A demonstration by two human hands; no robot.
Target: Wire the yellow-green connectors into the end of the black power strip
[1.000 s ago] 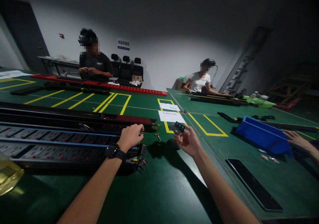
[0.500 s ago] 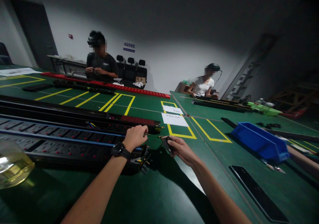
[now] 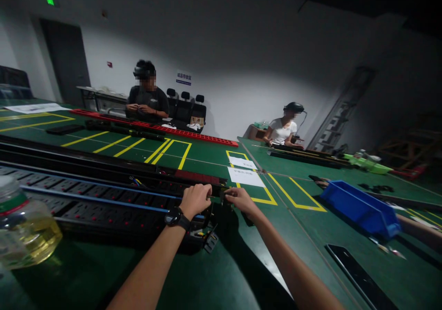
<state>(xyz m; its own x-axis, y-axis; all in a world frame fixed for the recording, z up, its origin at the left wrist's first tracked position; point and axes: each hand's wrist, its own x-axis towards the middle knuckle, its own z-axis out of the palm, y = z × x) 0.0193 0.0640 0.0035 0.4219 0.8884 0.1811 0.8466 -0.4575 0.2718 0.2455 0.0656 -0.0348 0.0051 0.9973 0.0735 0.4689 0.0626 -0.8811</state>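
Observation:
My left hand [image 3: 195, 199], with a black watch on the wrist, is closed in a fist at the end of a long black power strip [image 3: 90, 199] that runs off to the left across the green table [image 3: 221, 273]. Thin wire ends stick out from its fingers. My right hand [image 3: 239, 198] is closed in a pinch just to the right of it, on a small dark part that its fingers mostly hide. The two hands almost touch at the strip's open end, where loose wires show.
A bottle of yellow liquid [image 3: 26, 227] stands at the left edge. A blue bin [image 3: 359, 206] lies to the right, a black flat strip [image 3: 359, 278] in front of it. Two people sit at the far tables. Another person's arm [image 3: 419, 227] reaches in at right.
My right hand has brought the small dark part from mid-air down and left to the strip's end, beside my left hand. The view has tilted up a little.

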